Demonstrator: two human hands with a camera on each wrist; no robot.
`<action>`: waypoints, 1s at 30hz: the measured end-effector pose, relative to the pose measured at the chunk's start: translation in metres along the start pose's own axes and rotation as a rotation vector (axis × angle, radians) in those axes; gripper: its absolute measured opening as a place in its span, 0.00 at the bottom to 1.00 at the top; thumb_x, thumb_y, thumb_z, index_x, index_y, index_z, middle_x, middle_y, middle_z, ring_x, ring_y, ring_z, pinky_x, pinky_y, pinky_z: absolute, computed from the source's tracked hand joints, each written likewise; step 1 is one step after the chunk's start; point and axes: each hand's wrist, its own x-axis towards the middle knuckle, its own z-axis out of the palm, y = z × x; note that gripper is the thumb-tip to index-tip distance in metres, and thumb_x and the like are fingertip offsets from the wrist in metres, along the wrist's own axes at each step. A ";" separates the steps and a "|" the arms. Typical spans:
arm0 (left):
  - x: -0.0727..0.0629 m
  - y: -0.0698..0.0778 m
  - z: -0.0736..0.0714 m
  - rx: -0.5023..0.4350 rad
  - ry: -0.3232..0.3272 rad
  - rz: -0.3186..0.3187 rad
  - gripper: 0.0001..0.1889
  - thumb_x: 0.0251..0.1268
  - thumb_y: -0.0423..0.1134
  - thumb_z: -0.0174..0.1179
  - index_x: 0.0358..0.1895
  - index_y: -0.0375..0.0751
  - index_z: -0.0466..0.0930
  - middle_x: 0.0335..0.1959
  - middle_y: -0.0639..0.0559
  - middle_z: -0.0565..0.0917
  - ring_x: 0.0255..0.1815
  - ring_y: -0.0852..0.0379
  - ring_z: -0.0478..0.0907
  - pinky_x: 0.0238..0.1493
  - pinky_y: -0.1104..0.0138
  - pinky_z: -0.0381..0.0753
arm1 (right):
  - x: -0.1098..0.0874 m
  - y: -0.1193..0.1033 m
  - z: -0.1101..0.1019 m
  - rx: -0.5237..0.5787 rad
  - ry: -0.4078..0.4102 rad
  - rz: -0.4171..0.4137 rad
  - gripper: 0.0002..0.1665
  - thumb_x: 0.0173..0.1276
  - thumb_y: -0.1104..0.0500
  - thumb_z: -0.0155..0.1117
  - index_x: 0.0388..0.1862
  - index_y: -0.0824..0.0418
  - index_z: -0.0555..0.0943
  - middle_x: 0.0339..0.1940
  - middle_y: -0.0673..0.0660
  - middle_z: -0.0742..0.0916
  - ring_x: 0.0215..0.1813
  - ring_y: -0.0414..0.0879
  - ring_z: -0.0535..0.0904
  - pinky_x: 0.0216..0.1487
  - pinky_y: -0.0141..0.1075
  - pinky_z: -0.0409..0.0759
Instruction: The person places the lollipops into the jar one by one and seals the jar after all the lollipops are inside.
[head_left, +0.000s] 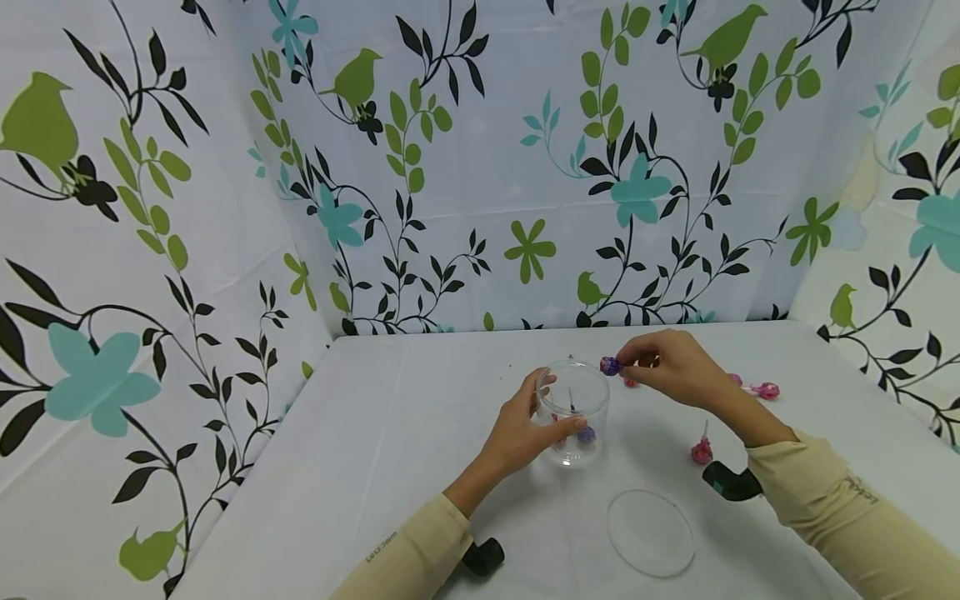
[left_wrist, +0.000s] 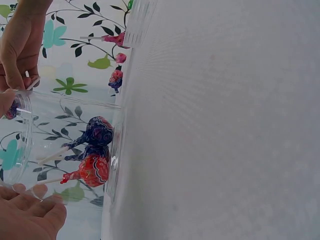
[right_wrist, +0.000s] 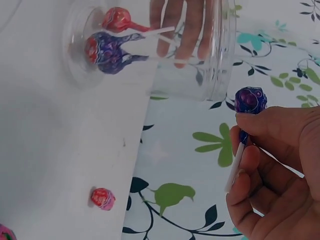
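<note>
My left hand (head_left: 525, 429) grips a clear round jar (head_left: 597, 396) by its side, with the thumb across the front and fingers around the far side. Inside, at the bottom, lie several wrapped lollipops, among them a purple one (left_wrist: 98, 131) and a red one (left_wrist: 94, 170), sticks toward the open mouth. My right hand (head_left: 671, 367) pinches another purple lollipop (right_wrist: 250, 100) between thumb and fingers, just below its head. That lollipop's head is right beside the jar's rim, on the right, and its white stick runs back into the palm.
A clear round lid (head_left: 651, 576) lies on the white table in front of the jar. Further lollipops lie to the right: a pink one (head_left: 702, 451), another pink one (head_left: 767, 391) farther back, and a red one (head_left: 630, 382) behind the right fingers. A patterned curtain (head_left: 528, 250) surrounds the table.
</note>
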 end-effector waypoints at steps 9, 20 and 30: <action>0.001 0.000 0.000 0.002 -0.005 0.018 0.48 0.63 0.61 0.71 0.83 0.55 0.56 0.76 0.54 0.71 0.75 0.44 0.69 0.68 0.44 0.72 | 0.006 -0.016 0.003 0.035 -0.020 -0.024 0.06 0.67 0.67 0.74 0.43 0.62 0.90 0.33 0.49 0.87 0.33 0.46 0.78 0.30 0.34 0.80; -0.001 0.000 -0.001 0.010 -0.004 -0.011 0.49 0.63 0.62 0.71 0.83 0.56 0.55 0.76 0.54 0.70 0.75 0.44 0.68 0.68 0.44 0.72 | 0.013 -0.027 0.013 0.052 -0.027 -0.069 0.06 0.66 0.68 0.74 0.42 0.62 0.91 0.34 0.48 0.87 0.33 0.46 0.76 0.31 0.34 0.80; 0.000 -0.003 -0.001 -0.003 -0.004 0.012 0.48 0.63 0.62 0.71 0.82 0.59 0.56 0.75 0.56 0.71 0.75 0.46 0.69 0.68 0.43 0.72 | 0.022 -0.035 0.021 0.066 -0.038 -0.098 0.07 0.66 0.70 0.72 0.41 0.62 0.91 0.33 0.48 0.87 0.31 0.46 0.76 0.30 0.34 0.80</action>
